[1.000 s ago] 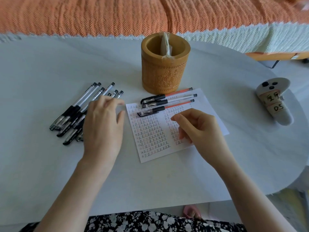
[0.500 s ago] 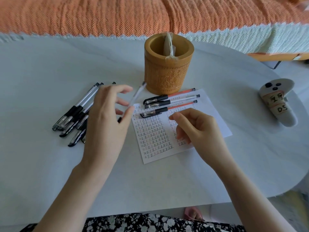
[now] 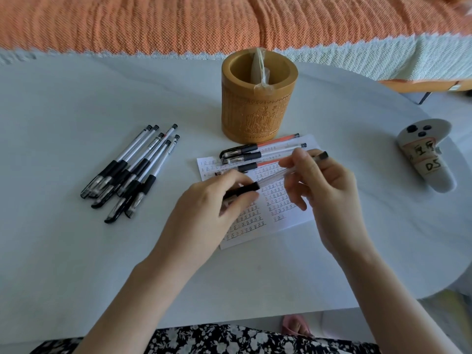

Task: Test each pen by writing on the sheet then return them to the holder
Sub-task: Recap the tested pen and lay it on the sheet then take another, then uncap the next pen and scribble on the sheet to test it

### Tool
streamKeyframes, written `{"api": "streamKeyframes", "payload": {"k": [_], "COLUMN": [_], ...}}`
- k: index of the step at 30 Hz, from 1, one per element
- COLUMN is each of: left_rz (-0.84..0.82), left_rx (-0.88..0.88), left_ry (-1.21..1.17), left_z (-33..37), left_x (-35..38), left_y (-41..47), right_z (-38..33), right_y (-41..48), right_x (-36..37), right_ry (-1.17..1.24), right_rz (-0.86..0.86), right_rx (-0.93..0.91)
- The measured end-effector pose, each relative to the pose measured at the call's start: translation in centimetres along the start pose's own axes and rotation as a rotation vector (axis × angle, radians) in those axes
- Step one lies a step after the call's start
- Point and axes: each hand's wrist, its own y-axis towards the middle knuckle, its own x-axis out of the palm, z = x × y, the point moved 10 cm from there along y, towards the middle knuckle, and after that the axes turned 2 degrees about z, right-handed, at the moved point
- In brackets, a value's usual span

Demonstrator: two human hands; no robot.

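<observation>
Fingers (image 3: 293, 166) gripping pen (image 3: 270, 178) above sheet (image 3: 288, 223)

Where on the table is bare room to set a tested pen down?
Bare table lies left of the holder, and between the sheet and the white controller. Crowded: the loose pens and the sheet's top edge.

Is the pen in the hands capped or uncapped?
Capped, it seems. The pen is held by both hands, left hand at the cap end, right hand on the barrel. The cap looks on, partly hidden.
</observation>
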Motion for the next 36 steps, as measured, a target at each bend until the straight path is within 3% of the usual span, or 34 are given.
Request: {"api": "streamKeyframes", "payload": {"k": [12,19,26,32,36], "left_rz": [-0.101,-0.048,-0.086,-0.149,-0.191], "left_rx": [0.039,0.014,0.07,-0.014,-0.073], "left_ry": [-0.008,-0.099,-0.002,0.187,0.292], "left_z": [1.0,1.2,2.0,0.1,-0.6], "left_x": [1.4,0.7,1.7,2.3,2.6], "left_y": [0.0,0.2,0.0,-0.3,-0.5], "right_z": [-0.2,-0.1,2.1,1.9,1.1], "right_y": [0.2,0.3,-0.6,0.5,0.7], "right_x": [-0.2,-0.4,2.0,-1.4,-3.4], "right_ry": [0.033,0.147,0.083,0.171,0.058], "right_rz": [-0.016,-0.052,-0.265,-0.098,-0.043], "right_rx": [-0.016,0.019,0.195,0.171,0.101]}}
